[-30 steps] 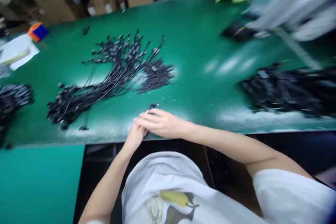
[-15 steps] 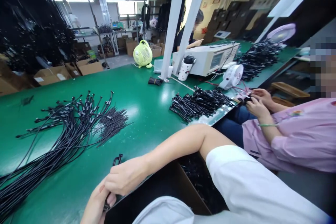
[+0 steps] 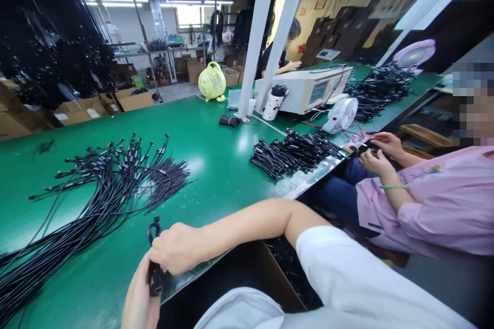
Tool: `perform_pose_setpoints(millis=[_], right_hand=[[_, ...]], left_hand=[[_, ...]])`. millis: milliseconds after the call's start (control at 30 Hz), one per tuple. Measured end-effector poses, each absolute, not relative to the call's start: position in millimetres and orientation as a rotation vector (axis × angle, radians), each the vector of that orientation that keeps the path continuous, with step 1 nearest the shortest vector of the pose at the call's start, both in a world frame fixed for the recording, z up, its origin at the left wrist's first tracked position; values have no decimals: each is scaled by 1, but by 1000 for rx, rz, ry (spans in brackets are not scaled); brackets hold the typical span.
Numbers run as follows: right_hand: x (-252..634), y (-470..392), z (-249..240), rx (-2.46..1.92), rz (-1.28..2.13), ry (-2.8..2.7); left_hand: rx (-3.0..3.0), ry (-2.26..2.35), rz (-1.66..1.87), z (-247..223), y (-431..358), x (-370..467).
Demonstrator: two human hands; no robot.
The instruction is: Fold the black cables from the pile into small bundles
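A short folded black cable (image 3: 155, 282) is held at the table's near edge, its looped end rising above my fingers and a connector-like end hanging below. My right hand (image 3: 177, 249) closes over its middle from the right. My left hand (image 3: 139, 288) grips it from the left, its fingers partly hidden behind the cable and the right hand. Beyond them on the green table (image 3: 216, 175) lies a long bundle of loose black cables (image 3: 85, 205) with connector ends fanned out. Thin black ties (image 3: 168, 180) are piled beside those ends.
Folded black cables (image 3: 293, 154) are heaped at the right, near a white fan (image 3: 341, 115) and a co-worker's hands (image 3: 380, 154). A bottle (image 3: 275, 103), a white instrument (image 3: 309, 90) and a green fan (image 3: 212, 82) stand farther back. Below the table edge is an open carton (image 3: 266, 277).
Both hands have shifted slightly, the right one left and up. More of the folded cable now shows below my fingers. The co-worker's hands moved a little.
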State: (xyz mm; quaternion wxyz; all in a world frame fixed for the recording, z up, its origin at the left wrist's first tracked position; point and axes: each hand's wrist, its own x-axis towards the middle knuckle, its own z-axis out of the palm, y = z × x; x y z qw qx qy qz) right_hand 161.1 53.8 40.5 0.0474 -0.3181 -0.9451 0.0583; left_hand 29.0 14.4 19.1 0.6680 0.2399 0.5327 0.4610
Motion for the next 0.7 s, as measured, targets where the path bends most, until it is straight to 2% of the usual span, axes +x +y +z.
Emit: perform_pose_setpoints(millis=[133, 233, 367, 433, 533, 600, 700], right_hand=[[162, 49, 34, -1199, 456, -2568], [169, 54, 31, -1212, 697, -2457], [176, 53, 34, -1251, 749, -2393], [174, 46, 36, -1106, 796, -2433], [170, 37, 32, -968, 909, -2514], [171, 38, 29, -1020, 973, -2506], [177, 47, 29, -1072, 999, -2414]], left_hand=[[599, 1215, 1203, -3, 17, 7], [906, 1281, 1271, -18, 8, -2], [1281, 1321, 1046, -21, -2, 4], [1093, 1353, 962, -14, 1, 4], [830, 1342, 1018, 1, 8, -6], [1036, 1296, 1026, 8, 9, -16], [1538, 1196, 858, 10, 3, -22]])
